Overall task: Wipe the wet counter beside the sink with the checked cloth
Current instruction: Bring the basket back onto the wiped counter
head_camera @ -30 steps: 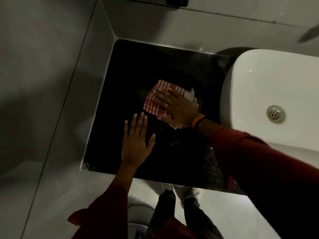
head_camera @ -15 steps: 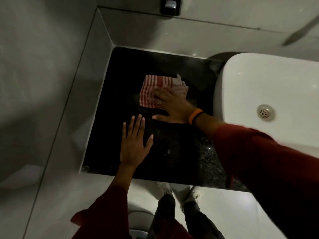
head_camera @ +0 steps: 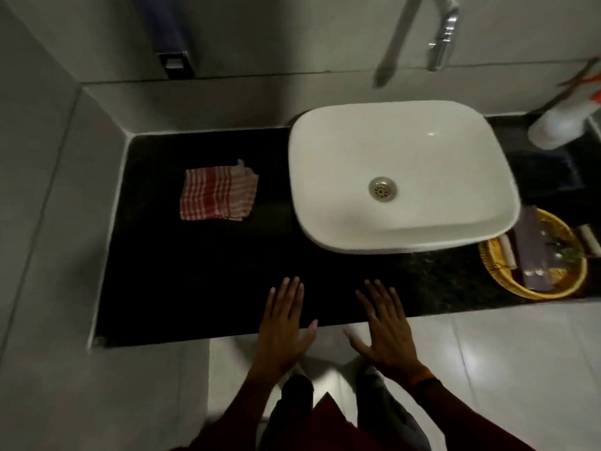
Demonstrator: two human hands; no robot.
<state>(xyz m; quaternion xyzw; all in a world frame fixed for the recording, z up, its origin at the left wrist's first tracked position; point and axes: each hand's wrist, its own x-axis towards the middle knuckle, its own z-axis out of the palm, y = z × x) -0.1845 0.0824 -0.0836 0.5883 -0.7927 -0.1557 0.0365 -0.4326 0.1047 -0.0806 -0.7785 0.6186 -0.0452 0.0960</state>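
Observation:
The red-and-white checked cloth (head_camera: 217,194) lies folded flat on the black counter (head_camera: 182,275), left of the white basin (head_camera: 400,174). Nothing touches the cloth. My left hand (head_camera: 284,323) and my right hand (head_camera: 385,325) are side by side at the counter's front edge, palms down, fingers spread, both holding nothing. The fingertips are over the counter and the palms hang past its edge. Both hands are well in front of the cloth.
A chrome tap (head_camera: 444,30) sticks out of the wall above the basin. A white spray bottle (head_camera: 566,122) stands at the back right. A yellow woven basket (head_camera: 536,255) with small items sits right of the basin. A dark dispenser (head_camera: 169,37) hangs on the wall.
My right hand let go of the cloth and drew back to the front edge beside my left hand. The view pulled back and swung right, showing the whole basin.

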